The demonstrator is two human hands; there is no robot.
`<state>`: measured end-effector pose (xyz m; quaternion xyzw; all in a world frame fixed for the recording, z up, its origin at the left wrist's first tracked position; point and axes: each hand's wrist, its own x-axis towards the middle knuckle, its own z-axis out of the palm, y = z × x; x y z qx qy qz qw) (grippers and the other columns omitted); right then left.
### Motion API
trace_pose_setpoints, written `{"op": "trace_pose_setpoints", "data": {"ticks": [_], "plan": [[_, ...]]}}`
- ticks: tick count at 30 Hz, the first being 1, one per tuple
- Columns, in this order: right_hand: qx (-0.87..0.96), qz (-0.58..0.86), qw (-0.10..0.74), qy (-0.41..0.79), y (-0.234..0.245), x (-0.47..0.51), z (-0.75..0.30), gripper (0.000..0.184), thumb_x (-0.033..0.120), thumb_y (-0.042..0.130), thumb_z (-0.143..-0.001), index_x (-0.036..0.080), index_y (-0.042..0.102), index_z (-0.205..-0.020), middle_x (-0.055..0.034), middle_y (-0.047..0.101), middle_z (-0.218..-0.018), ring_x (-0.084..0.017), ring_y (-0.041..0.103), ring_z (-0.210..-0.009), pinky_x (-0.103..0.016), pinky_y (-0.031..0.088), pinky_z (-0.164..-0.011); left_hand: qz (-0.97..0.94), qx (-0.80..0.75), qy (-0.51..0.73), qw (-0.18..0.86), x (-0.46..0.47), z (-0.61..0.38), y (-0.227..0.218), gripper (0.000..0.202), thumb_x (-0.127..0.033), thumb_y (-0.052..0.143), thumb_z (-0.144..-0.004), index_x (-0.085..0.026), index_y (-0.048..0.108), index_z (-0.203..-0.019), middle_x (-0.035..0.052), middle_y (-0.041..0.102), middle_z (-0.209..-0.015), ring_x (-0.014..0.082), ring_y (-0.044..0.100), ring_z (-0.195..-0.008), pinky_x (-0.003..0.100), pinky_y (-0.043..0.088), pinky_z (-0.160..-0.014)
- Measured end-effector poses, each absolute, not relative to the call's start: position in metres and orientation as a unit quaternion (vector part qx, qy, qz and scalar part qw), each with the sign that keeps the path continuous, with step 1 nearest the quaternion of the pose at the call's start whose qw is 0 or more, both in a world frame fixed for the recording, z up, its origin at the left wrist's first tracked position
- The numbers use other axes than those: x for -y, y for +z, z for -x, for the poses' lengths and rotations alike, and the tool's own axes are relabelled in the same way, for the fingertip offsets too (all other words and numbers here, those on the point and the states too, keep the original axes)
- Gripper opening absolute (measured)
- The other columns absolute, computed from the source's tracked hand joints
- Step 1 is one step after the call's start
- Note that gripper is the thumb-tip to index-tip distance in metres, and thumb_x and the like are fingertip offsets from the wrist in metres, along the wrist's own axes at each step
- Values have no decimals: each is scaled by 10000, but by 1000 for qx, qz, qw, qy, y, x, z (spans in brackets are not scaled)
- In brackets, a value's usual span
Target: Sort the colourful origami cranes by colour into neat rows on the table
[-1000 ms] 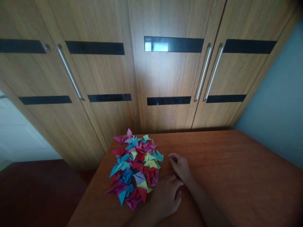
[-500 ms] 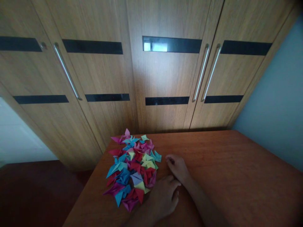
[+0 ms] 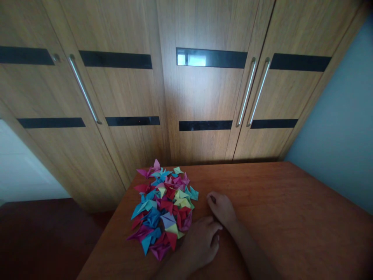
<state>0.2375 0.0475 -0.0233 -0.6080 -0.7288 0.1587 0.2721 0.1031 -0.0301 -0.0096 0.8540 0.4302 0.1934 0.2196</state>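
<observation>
A spread of folded paper cranes (image 3: 167, 206) in red, pink, purple, blue, yellow and green covers the left part of the wooden table. Beside its lower right edge, my left hand (image 3: 202, 239) rests on the tabletop, fingers loosely curled, with nothing seen in it. Just beyond it and to the right lies my right hand (image 3: 223, 210), also curled in on itself, with a small gap by the thumb and no object showing. The nearest piece to my right hand is a light-blue folded paper (image 3: 192, 193), a short way to its left.
The reddish-brown table (image 3: 279, 206) stretches to the right, up to a pale blue wall (image 3: 338, 116). Behind it stands a wooden wardrobe (image 3: 201, 97) with dark strips and long metal handles. Dark floor (image 3: 52, 237) shows past the left table edge.
My right hand has shifted slightly to the right, away from the paper cranes. My left hand and the cranes stay in place. The view has tilted very slightly.
</observation>
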Motion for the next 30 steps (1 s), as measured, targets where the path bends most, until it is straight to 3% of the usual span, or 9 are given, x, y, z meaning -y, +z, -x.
{"op": "trace_pose_setpoints", "data": {"ticks": [8,17,30], "plan": [[712,662,209,105,-24,-49,-240,381,390,366,-936,214,620,-713,-32,680,-714,-138,612,-664,-228,312,-570,-856,-432,190,211,30,-102,-10,301,-143,484,-813,-276,599,-1057,17,612,-965,184,572,-903,296,453,-794],[710,678,159,107,-22,-47,-238,340,388,386,-924,226,647,-780,-36,694,-775,-154,637,-744,-232,334,-595,-855,-427,196,221,30,-102,-9,307,-138,493,-805,-274,596,-1061,14,612,-995,182,565,-926,282,447,-809],[716,672,157,107,-18,-45,-239,331,383,391,-925,220,646,-792,-45,700,-795,-164,641,-755,-243,337,-605,-858,-424,191,217,30,-103,-6,302,-133,495,-806,-263,595,-1060,18,600,-1002,179,557,-936,274,445,-822]]}}
